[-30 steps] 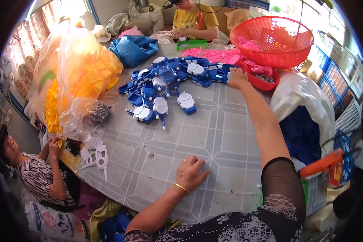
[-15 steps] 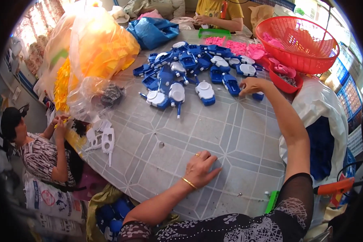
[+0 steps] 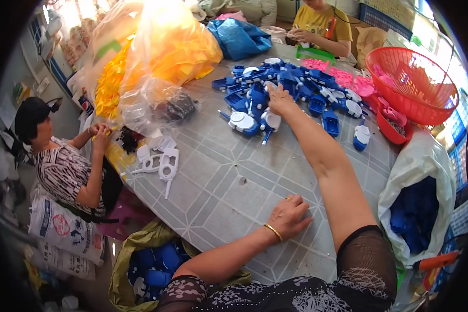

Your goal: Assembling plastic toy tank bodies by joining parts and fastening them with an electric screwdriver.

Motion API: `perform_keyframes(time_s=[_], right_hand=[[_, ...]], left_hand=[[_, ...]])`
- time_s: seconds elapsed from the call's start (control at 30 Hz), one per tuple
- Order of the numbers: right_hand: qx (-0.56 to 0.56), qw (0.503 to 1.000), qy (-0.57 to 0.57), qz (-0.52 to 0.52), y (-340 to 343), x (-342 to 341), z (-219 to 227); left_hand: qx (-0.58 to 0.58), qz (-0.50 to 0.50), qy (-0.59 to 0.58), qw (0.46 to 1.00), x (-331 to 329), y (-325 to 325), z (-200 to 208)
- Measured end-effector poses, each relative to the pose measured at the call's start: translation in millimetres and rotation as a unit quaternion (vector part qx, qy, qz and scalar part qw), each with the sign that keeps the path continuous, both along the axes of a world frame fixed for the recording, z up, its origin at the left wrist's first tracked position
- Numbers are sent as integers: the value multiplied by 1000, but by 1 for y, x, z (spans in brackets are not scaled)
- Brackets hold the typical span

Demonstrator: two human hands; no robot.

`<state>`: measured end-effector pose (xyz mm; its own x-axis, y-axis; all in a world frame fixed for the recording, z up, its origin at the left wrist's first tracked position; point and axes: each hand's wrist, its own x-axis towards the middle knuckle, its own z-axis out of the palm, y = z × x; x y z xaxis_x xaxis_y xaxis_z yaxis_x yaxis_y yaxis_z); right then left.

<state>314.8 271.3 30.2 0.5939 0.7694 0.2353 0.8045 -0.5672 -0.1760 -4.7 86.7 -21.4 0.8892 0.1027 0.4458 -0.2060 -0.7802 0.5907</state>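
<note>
My right hand reaches over the pile of blue and white plastic casings at the far middle of the table. Its fingers are apart and touch the pile near a white-topped piece; nothing is plainly held. Just below that hand lies a white-topped casing with a thin stem, and left of it another casing. My right forearm hides part of the pile's front. My left hand rests on the near part of the table, fingers loosely spread, holding nothing. To the right, one casing lies apart from the others.
Clear bags of yellow pieces and white plastic frames are on the left. A red basket and red bowl stand far right. Sacks hold blue parts. Two people sit at the table, left and far side.
My right hand has moved left, from the pile's right end to its middle, leaving a casing lying at the right. The view has shifted, and my left hand stays on the table.
</note>
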Motion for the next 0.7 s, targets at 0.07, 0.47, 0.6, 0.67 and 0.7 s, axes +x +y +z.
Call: perform_keyframes(time_s=[0.07, 0.47, 0.6, 0.67, 0.7], right_hand=[[-31, 997, -46, 55, -13, 20, -3], [-162, 957, -43, 235, -120, -6, 102], [70, 948, -203, 235, -22, -23, 119], [152, 918, -258, 260, 35, -13, 103], [117, 935, -249, 222, 62, -6, 91]], left_hand=[[-7, -3, -16, 1000, 2, -3, 0], [4, 6, -17, 1000, 2, 5, -7], [5, 36, 16, 999, -4, 10, -9], [0, 35, 5, 999, -7, 6, -9], [2, 33, 0, 999, -7, 4, -10]])
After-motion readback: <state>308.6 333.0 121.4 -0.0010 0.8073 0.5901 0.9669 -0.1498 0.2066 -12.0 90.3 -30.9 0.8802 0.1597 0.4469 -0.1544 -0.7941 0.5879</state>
